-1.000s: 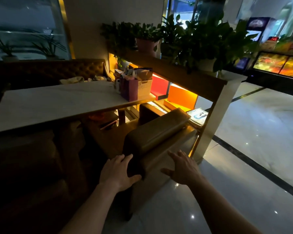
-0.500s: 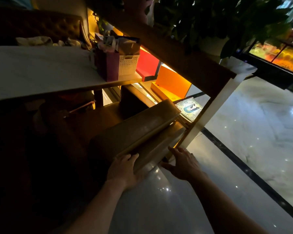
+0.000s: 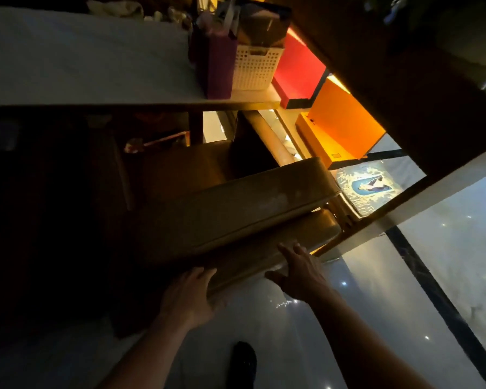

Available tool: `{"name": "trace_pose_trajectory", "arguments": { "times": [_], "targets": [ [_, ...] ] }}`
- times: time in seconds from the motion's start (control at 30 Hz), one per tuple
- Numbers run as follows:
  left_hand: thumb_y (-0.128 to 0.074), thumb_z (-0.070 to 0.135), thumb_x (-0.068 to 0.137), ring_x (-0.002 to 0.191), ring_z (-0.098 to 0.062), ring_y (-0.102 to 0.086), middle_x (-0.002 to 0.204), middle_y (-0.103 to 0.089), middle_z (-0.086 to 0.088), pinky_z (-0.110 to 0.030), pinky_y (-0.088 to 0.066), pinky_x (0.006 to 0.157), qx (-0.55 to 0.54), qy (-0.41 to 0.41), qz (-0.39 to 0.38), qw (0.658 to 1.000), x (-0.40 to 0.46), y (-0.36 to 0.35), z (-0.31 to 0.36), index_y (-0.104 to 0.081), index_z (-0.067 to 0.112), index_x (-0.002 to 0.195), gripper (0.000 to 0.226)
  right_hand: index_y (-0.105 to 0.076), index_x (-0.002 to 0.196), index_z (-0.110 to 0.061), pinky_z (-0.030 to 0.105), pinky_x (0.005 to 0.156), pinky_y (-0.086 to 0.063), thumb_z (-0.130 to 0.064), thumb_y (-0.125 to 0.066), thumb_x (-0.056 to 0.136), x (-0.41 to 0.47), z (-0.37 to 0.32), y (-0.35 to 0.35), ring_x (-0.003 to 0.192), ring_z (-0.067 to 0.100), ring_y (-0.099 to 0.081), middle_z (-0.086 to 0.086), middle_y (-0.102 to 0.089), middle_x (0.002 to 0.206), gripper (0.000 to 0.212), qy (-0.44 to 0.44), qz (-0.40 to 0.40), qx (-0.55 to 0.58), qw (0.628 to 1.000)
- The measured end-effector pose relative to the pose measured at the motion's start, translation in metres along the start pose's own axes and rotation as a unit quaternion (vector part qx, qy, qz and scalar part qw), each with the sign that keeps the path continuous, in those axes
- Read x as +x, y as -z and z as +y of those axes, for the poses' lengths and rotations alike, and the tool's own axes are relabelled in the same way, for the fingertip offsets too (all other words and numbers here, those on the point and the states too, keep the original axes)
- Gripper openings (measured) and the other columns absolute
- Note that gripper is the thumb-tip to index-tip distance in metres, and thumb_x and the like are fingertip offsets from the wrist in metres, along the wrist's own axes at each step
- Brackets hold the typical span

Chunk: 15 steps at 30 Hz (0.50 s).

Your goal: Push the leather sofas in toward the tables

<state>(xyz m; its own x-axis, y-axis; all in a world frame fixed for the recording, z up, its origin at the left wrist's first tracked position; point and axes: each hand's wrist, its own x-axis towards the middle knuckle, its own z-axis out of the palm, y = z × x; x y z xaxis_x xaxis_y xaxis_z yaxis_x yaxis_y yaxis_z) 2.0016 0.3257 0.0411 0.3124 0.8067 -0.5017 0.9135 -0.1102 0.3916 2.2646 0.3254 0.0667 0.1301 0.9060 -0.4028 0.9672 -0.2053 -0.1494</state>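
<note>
A brown leather sofa [image 3: 236, 209] stands just in front of me, its padded backrest top running diagonally across the middle of the view. Its seat reaches under the white marble table [image 3: 82, 66]. My left hand [image 3: 188, 296] lies flat against the lower back of the sofa near its left end, fingers spread. My right hand [image 3: 300, 269] presses flat on the sofa's back further right, fingers apart. Neither hand is wrapped around anything.
On the table's right end stand a purple bag [image 3: 216, 66] and a white perforated basket [image 3: 257, 66]. A wooden divider [image 3: 404, 88] with red [image 3: 298, 71] and orange [image 3: 345, 127] lit panels borders the sofa on the right. My shoe [image 3: 243, 363] is on the glossy floor [image 3: 446, 248].
The view has tilted down and closer to the sofa. Both hands stay flat on its back, and the backrest now sits nearer the table edge.
</note>
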Motion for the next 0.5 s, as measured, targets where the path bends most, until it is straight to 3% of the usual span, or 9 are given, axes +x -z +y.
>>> {"name": "trace_pose_trajectory", "arguments": {
  "times": [0.13,0.3,0.5],
  "targets": [
    [-0.055,0.065,0.086,0.147,-0.022,-0.017,0.163,-0.011,0.006,-0.043,-0.028,0.115,-0.017,0.088,0.030,0.996,0.014,-0.031,0.013,-0.014,0.038,0.154,0.084,-0.011,0.157,-0.031,0.055,0.121,-0.022,-0.070,-0.057,0.084,0.049,0.032,-0.009,0.152,0.038,-0.009,0.016,-0.009,0.165,0.095,0.066,-0.009,-0.043,0.997],
    [-0.051,0.070,0.084,0.138,-0.024,-0.029,0.154,-0.027,0.006,-0.043,-0.031,0.113,0.046,0.132,0.139,0.980,0.025,-0.054,0.016,-0.019,0.036,0.153,0.083,0.004,0.157,-0.035,0.058,0.122,-0.005,-0.074,-0.065,0.075,0.098,0.061,-0.027,0.150,0.038,0.016,0.016,0.014,0.165,0.114,0.124,-0.009,-0.070,0.990],
    [-0.058,0.073,0.077,0.135,-0.028,-0.033,0.156,-0.026,-0.001,-0.049,-0.033,0.111,0.066,0.159,0.207,0.963,0.029,-0.077,0.005,-0.014,0.036,0.155,0.097,0.014,0.155,-0.039,0.063,0.120,-0.001,-0.082,-0.059,0.072,0.114,0.076,-0.056,0.149,0.040,0.021,0.016,0.020,0.164,0.119,0.159,0.015,-0.071,0.985]
  ]
}}
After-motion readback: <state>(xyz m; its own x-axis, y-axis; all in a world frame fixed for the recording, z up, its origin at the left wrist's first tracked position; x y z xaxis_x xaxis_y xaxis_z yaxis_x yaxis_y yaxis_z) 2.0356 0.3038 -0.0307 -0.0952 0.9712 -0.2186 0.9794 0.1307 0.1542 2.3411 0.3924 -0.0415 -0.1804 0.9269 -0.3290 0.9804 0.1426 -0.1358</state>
